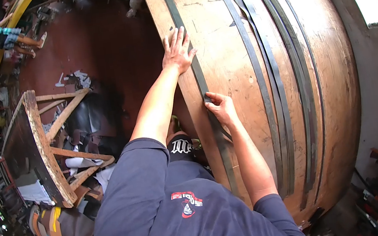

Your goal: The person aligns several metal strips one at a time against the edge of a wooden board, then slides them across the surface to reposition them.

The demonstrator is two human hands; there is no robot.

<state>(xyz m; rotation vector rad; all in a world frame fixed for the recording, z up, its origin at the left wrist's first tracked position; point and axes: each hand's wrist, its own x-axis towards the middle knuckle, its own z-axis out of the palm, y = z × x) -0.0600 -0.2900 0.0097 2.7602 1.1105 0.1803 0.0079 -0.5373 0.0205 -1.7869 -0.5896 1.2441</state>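
A cluttered workshop with a dark red floor [108, 47] lies below, and a long, worn, brown wooden workbench top [222, 42] runs away from the person across the middle of the view

Far left of both hands, well apart from them, stands a rough pale wooden trestle frame [45, 146] with scraps of dark and white sheet material [83, 146] heaped under its legs; another person's bare legs [21, 42] show at the top left corner, nowhere near the work

The left hand [177, 52] is stretched out at arm's length and lies flat, fingers spread wide and gripping nothing, with its fingertips [181, 34] and palm pressed on the near edge of the bench and over a long, narrow, dark grey strip [199, 76] that runs lengthwise under it. The flat press looks meant to pin the strip so that it cannot slide

Nearer the body, the right hand [221, 109] has its fingers curled down on the same strip, thumb and fingertips [209, 97] pinching or pressing its edge; whether it truly grips or only bears down I cannot tell. Between the two hands the strip lies straight along the edge, seemingly held taut

Beyond the right fingers, further across the bench, several more long dark grey strips [275, 87] lie side by side, untouched, probably set aside within reach
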